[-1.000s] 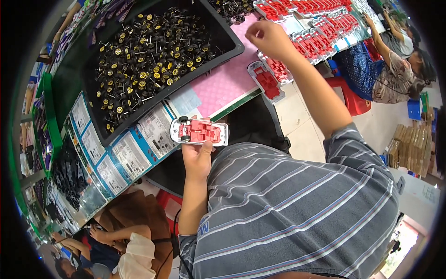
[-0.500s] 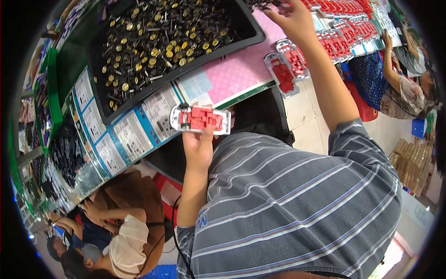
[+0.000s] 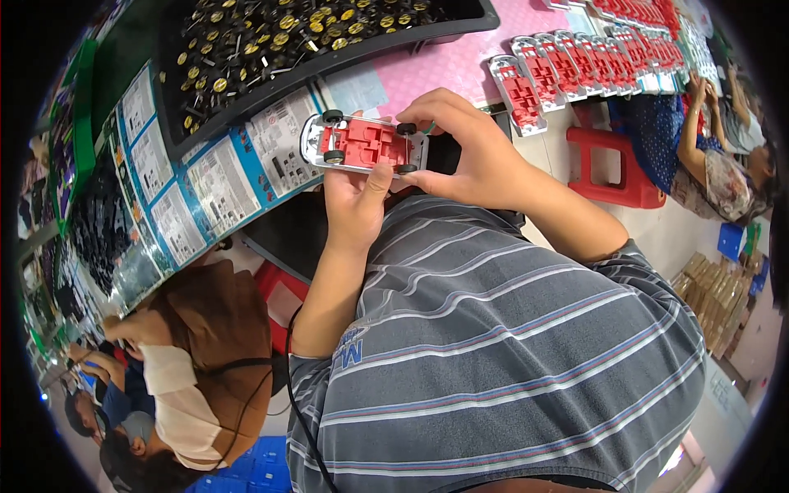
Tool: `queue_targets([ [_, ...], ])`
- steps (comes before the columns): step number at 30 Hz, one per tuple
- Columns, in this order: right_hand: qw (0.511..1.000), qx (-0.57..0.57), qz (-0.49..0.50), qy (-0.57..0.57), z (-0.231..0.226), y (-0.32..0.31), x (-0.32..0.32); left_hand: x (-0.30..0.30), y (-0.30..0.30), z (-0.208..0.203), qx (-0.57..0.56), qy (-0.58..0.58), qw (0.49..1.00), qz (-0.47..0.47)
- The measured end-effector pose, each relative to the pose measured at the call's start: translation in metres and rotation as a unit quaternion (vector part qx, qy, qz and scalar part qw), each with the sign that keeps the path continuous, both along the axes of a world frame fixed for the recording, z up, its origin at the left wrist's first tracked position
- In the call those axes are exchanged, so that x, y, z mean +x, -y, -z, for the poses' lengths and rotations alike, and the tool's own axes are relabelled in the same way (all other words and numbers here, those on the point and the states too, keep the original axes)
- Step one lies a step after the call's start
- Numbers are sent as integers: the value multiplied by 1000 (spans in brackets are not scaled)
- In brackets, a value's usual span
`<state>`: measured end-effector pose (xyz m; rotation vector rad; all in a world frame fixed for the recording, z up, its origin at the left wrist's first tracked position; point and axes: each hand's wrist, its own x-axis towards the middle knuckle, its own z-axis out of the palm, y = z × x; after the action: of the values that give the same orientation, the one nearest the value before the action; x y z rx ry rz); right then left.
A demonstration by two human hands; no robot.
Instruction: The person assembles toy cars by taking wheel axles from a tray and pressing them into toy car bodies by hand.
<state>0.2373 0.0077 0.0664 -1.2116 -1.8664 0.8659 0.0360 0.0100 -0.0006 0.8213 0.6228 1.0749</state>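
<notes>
A white toy car [image 3: 360, 141] with a red underside is turned wheels-up above the table's near edge. My left hand [image 3: 357, 201] is closed on its near side, the thumb pressed on the red part. One pair of black wheels sits at the car's left end. At the other end my right hand [image 3: 468, 148] pinches a wheel axle [image 3: 408, 148], thumb and fingers at its two black wheels. Whether this axle is seated in the car cannot be told. Beyond the car, a black tray [image 3: 329, 57] holds many loose wheel axles with yellow-centred wheels.
Rows of similar red-and-white toy car bodies [image 3: 567, 66] line the table's right side. Printed sheets [image 3: 226, 187] lie along the near edge, beside a pink mat [image 3: 436, 72]. A red stool [image 3: 612, 168] stands at the right. Other people sit at left and right.
My right hand has come from the far right of the tray to the car, bringing a wheel axle to its right end. My left hand still holds the car. The view has shifted.
</notes>
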Motion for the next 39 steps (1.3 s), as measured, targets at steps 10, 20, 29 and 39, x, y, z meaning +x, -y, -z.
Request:
queue_targets([
  [10, 999, -3, -39, -8, 3, -3, -22, -15, 13, 8, 12, -3, 999, -47],
  [20, 994, 96, -35, 41, -13, -33, -37, -2, 12, 9, 12, 16, 1000, -10],
  [29, 996, 54, -32, 60, -9, -31, -54, -5, 19, 8, 67, -36, 997, -13],
  [39, 993, 93, 30, 60, -22, -27, -8, -30, 10, 5, 8, 1, 1000, -27],
])
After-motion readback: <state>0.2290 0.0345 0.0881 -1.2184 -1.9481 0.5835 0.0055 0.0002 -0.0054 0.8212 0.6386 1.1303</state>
